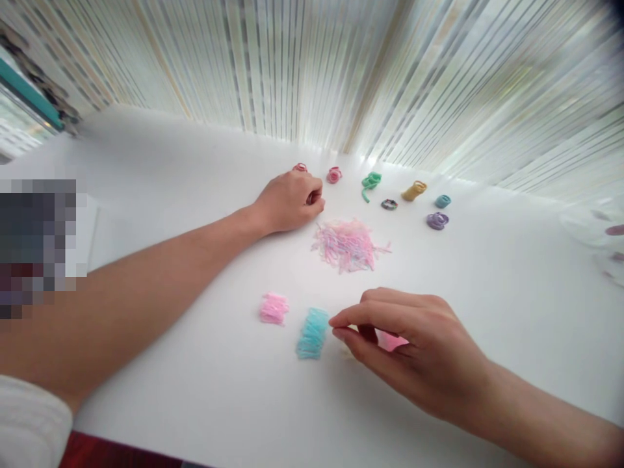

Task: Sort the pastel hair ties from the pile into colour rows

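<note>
My left hand [292, 200] rests on the white table with its fingers curled in; their inside is hidden. Just to its right lies a loose heap of thin pastel strands [348, 246], mostly pink and lilac. Nearer to me, my right hand [414, 344] pinches thumb and forefinger together; anything between the tips is too small to make out. Those tips are beside the right edge of a bundle of turquoise strands [312, 334]. A small pink bundle [274, 309] lies farther left. Under my right hand, a deeper pink bundle [392, 340] and some cream strands [347, 351] are partly covered.
Along the back are small coils: red [300, 167], pinkish red [334, 175], green [372, 184], yellow [414, 190], blue [442, 201], purple [437, 221] and a multicoloured ring [389, 205]. A string curtain [273, 71] hangs behind. A clear, pink-marked object [592, 227] stands right.
</note>
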A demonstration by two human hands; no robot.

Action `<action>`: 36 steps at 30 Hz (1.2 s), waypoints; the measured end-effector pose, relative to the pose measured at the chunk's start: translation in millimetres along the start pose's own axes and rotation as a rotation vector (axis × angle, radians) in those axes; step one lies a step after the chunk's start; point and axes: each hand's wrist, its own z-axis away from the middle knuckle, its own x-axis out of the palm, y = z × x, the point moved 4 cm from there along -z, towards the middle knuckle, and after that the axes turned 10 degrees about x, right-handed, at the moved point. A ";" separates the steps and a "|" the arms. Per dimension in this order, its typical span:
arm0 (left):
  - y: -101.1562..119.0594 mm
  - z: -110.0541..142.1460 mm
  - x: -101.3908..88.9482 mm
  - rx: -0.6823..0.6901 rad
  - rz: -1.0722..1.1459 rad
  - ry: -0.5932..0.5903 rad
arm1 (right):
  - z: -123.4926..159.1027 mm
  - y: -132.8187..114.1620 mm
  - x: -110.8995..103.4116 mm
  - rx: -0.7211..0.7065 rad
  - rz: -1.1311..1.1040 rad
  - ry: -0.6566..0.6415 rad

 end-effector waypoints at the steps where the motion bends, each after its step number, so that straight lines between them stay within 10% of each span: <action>1: -0.2 -0.1 0.2 0.001 0.000 0.005 | 0.2 -0.8 1.5 -0.015 -0.001 0.002; 23: -1.3 -0.2 2.0 0.007 0.005 0.025 | 3.6 -1.9 2.8 -0.098 0.087 -0.039; 30: -1.2 0.0 1.5 0.008 0.009 0.020 | -3.9 16.0 -42.8 -0.014 0.186 0.104; 36: -1.8 0.5 0.2 0.014 0.002 0.022 | -20.2 97.3 -98.9 0.445 0.084 0.492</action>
